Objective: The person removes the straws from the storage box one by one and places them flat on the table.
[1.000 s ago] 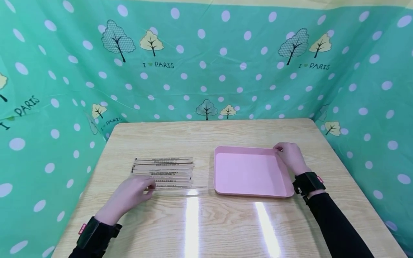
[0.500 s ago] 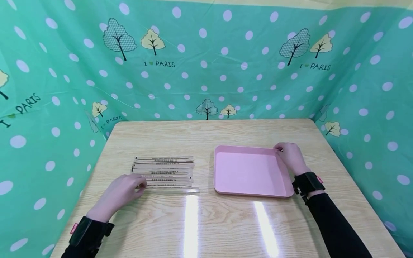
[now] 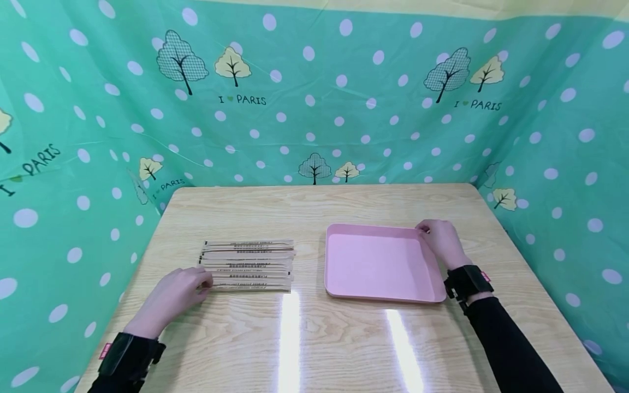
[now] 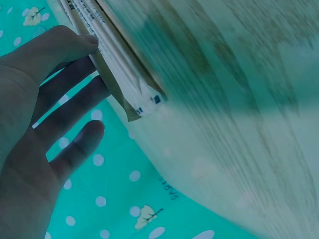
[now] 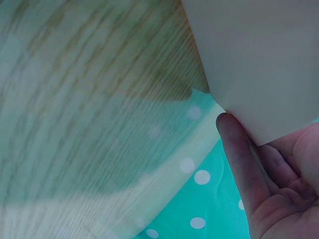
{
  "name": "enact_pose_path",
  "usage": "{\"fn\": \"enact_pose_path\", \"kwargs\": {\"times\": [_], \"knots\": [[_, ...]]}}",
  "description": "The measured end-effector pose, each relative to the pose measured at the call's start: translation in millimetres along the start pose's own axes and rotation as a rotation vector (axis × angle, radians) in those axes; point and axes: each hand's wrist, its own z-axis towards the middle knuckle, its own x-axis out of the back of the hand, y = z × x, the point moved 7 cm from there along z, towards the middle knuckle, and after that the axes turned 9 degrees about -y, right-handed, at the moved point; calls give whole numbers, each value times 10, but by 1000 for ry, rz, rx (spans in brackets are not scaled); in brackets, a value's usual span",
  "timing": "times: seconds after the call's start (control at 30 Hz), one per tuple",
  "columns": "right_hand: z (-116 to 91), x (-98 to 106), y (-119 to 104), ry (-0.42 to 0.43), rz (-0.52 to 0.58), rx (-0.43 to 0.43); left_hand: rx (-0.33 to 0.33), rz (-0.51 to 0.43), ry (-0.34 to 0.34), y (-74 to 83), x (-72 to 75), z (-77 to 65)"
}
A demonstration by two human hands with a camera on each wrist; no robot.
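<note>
A row of long, thin wrapped straws (image 3: 250, 265) with dark print lies side by side on the left of the table. My left hand (image 3: 172, 295) is at their near left end, pinching the end of the nearest straw; in the left wrist view my thumb presses on this straw (image 4: 114, 92), with other fingers spread below it. To the right, a shallow pink tray (image 3: 383, 263) rests on the table. My right hand (image 3: 442, 240) grips its far right corner. In the right wrist view, fingers hold the corner of the tray (image 5: 259, 74) from outside.
The wooden table (image 3: 324, 202) has rounded far corners and bright light reflections in front. A green dotted cloth (image 3: 339, 103) hangs behind and on both sides. Bare tabletop lies between the straws and the tray.
My left hand has slid to the left, drawing the nearest straw with it until its right end sits about level with the others. My right hand and the tray have stayed put.
</note>
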Motion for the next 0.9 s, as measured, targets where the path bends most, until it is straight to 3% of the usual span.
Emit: {"fn": "enact_pose_path", "kwargs": {"times": [0.4,0.9], "knots": [[-51,24,-24,-4,12,-4,39,-29,-42,-37,-140,-1],[20,1,-94,-13,14,9,62,-42,-24,24,-94,-65]]}}
